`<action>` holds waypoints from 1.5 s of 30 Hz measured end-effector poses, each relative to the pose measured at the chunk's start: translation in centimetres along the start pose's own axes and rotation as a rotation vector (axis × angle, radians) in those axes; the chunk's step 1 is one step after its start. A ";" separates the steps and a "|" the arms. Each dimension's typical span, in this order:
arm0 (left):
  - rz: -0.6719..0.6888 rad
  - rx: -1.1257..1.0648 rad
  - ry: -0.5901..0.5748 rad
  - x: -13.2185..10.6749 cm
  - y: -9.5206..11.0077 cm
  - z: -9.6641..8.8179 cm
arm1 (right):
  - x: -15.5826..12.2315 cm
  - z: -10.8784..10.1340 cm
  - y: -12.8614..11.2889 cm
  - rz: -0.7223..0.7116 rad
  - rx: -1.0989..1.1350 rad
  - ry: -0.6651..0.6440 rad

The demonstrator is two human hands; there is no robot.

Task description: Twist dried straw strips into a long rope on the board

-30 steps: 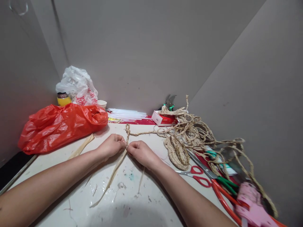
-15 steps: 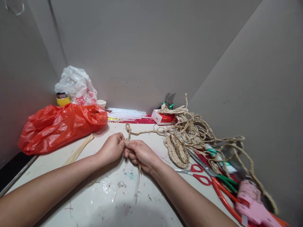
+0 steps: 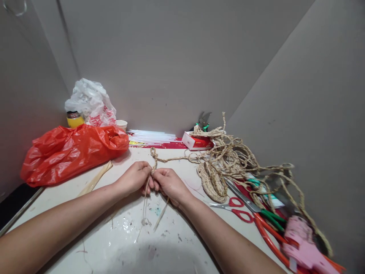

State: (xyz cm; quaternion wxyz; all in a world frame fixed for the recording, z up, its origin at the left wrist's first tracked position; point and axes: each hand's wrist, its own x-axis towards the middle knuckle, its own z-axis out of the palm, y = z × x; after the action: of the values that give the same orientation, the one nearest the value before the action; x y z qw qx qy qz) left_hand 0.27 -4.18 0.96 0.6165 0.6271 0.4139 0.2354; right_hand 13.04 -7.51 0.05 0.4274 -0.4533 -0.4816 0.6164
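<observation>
Cord [image 3: 155, 164], braided, loops at twelve o'clock from left hand [image 3: 137, 177] and right hand [image 3: 172, 185], both pinching its near end, presumably to keep loose strands [image 3: 146, 196] aligned; red-handled scissors [image 3: 236, 203] lie at four o'clock.

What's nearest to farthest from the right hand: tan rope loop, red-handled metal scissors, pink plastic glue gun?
Head view:
1. Rope loop, lower end at the right hand.
2. Scissors, to the right.
3. Glue gun, far right.
</observation>
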 end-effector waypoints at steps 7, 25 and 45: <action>-0.132 0.002 -0.148 -0.7 2.1 -1.7 | 0.1 -0.6 0.0 0.025 -0.097 0.117; -0.153 -0.229 0.074 0.4 0.6 -1.7 | 0.1 -1.4 0.3 -0.056 -0.397 0.030; 0.226 0.583 0.314 -1.1 0.3 0.0 | -0.1 -1.1 -0.1 0.096 -0.177 0.032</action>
State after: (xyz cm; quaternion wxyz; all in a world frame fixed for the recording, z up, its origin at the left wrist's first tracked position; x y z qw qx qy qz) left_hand -0.27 -4.97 1.51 0.3102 0.7749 0.4813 0.2678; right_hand 14.09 -7.34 0.01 0.3633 -0.5214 -0.5050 0.5840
